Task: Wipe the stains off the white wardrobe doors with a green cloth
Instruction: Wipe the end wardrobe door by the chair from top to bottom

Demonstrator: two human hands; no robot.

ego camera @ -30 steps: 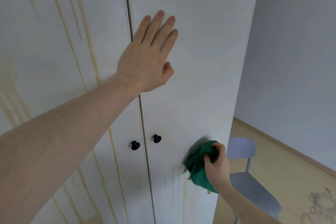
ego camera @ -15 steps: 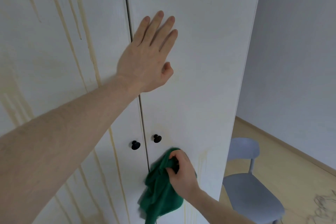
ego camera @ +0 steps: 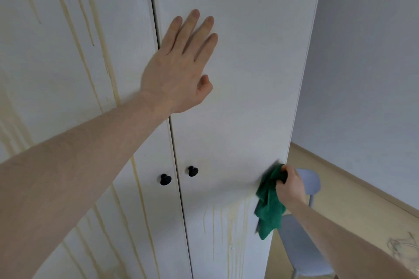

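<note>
A home bedroom: white wardrobe (ego camera: 238, 75), grey chair (ego camera: 299, 240), wooden floor (ego camera: 353, 215), plain walls (ego camera: 367, 63)

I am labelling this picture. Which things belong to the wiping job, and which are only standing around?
Job: green cloth, right hand gripping it, left hand flat on right door, left door, stains.
Standing around: chair, black knobs.

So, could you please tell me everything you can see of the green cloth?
The cloth is dark green, soft and fuzzy-looking, like microfibre. It is bunched, not folded flat: its top is gripped in the right hand, and the rest hangs down in loose folds to a ragged point. It sits at the right edge of the right door, about knob height, apparently against the surface, just above some yellowish drips. Its edges are slightly blurred.
</note>
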